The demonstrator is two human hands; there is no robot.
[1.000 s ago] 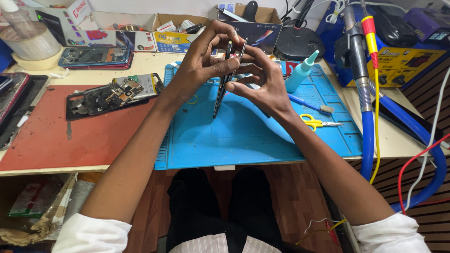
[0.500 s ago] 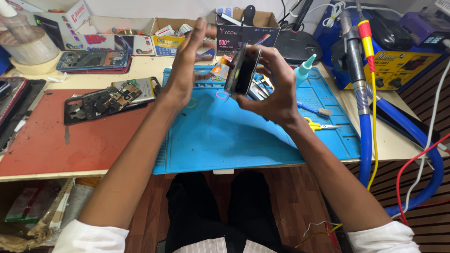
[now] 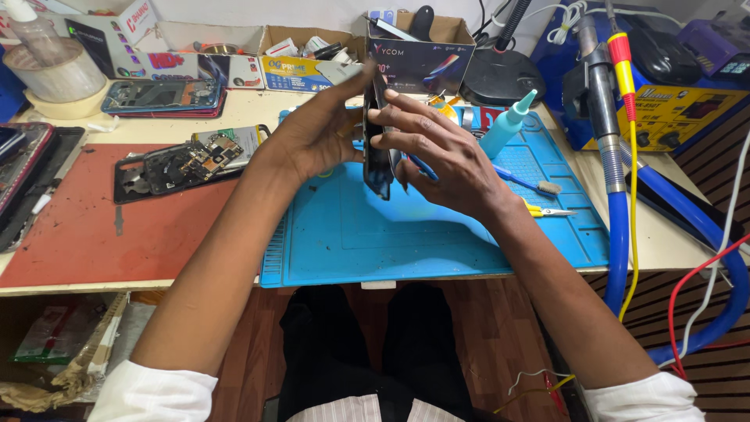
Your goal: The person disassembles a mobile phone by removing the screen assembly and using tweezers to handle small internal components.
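Dark phone (image 3: 380,148) held upright on edge above the blue repair mat (image 3: 375,234) — clear of the worktop, so its seam can be worked. Left hand (image 3: 316,133) braces one face; right hand (image 3: 437,152) closes fingers on the other. Opened phone chassis (image 3: 176,164) lies apart on the red mat (image 3: 94,227).

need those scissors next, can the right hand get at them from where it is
Probably yes. The scissors lie bare on the blue mat just beside the right wrist, nothing over them. But the right hand and left hand both hold the phone, so it must let go first.
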